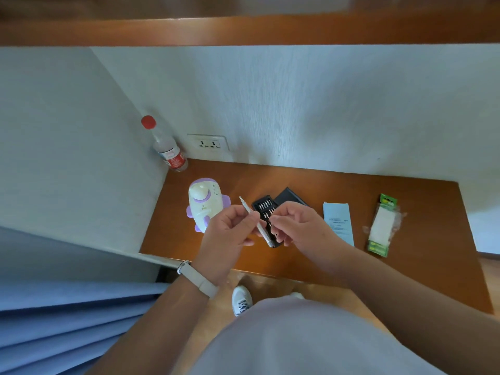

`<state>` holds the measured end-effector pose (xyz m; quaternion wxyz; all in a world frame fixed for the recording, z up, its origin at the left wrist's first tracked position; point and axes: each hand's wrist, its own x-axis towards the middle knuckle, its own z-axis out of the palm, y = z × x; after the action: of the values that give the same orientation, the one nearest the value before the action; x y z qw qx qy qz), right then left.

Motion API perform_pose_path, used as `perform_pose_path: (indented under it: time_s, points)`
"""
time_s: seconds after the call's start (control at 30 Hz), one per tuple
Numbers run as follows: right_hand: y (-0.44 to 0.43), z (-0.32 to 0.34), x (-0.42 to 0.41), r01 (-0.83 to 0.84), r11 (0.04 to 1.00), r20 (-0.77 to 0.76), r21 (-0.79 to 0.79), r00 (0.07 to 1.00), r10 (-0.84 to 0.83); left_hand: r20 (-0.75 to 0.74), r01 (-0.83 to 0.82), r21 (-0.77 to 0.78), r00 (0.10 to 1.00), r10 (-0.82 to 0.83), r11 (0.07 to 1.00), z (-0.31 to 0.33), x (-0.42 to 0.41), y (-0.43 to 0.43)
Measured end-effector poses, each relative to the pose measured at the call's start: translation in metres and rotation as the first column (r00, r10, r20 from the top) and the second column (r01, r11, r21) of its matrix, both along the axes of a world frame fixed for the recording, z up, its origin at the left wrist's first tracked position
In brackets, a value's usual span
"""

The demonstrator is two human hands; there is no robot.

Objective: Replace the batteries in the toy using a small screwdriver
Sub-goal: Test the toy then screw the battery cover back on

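Hands: both are hovering over the desk's (405,201) middle, meeting at the screwdriver (265,234).
Left hand (230,231): fingers are curling round the middle of the screwdriver and gripping it; a pale band (198,280) is sitting on the wrist.
Right hand (297,226): thumb and fingers are curling together just beside the handle; whether they are pinching anything I cannot tell.
Screwdriver: slim and silver, it is tilting with its tip pointing up and away towards the toy (205,204) and its butt end hanging over the case (263,205).
Toy: white with purple trim, it is standing on the desk's left part, just behind the left hand.
Case: a black tray is lying open on the desk under the hands, showing rows of metal bits in its slots; its black lid (292,197) is lying against its far right side.
Leaflet (338,223): pale blue paper is lying flat to the right of the case.
Pack (381,226): a green card with a clear blister is lying near the desk's right end; its contents are looking whitish and are too blurred to make out.
Bottle (165,147): clear, with a red cap and red label, it is standing in the far left corner beside the wall socket (208,143).
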<state>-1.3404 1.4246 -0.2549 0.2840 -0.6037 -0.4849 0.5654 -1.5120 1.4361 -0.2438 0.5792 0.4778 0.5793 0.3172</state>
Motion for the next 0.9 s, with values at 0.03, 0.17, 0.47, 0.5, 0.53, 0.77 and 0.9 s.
perform_pose_path:
  time_s: [0.03,0.17,0.47,0.5,0.53,0.77,0.9]
  points:
    - [0.002,0.0,0.003,0.015,1.0,-0.019,0.005,1.0,-0.015,0.005,0.011,0.0,1.0,-0.011,1.0,0.002,0.001,0.0]
    - [0.014,0.004,0.007,0.036,0.999,-0.125,0.031,0.992,-0.032,-0.009,0.024,0.007,1.0,-0.024,1.0,0.004,0.006,-0.001]
    - [0.027,0.005,0.016,-0.043,0.999,-0.237,0.002,0.971,0.042,-0.095,0.031,0.014,0.995,-0.03,0.999,-0.002,0.014,-0.008]
    - [0.026,0.004,0.017,-0.043,0.999,-0.255,-0.01,0.966,0.039,-0.104,0.038,0.012,0.994,-0.037,0.999,-0.003,0.014,-0.009]
    - [0.026,0.002,0.019,-0.042,0.999,-0.273,-0.028,0.962,0.032,-0.118,0.052,0.01,0.992,-0.05,0.999,-0.004,0.014,-0.011]
    - [0.025,-0.014,0.028,-0.022,0.994,-0.287,-0.104,0.958,-0.009,-0.206,0.138,-0.035,0.968,-0.142,0.99,-0.024,0.019,-0.022]
    - [0.038,-0.025,0.042,0.048,0.986,-0.348,-0.162,0.932,-0.102,-0.222,0.11,-0.046,0.968,-0.118,0.993,-0.044,0.025,-0.025]
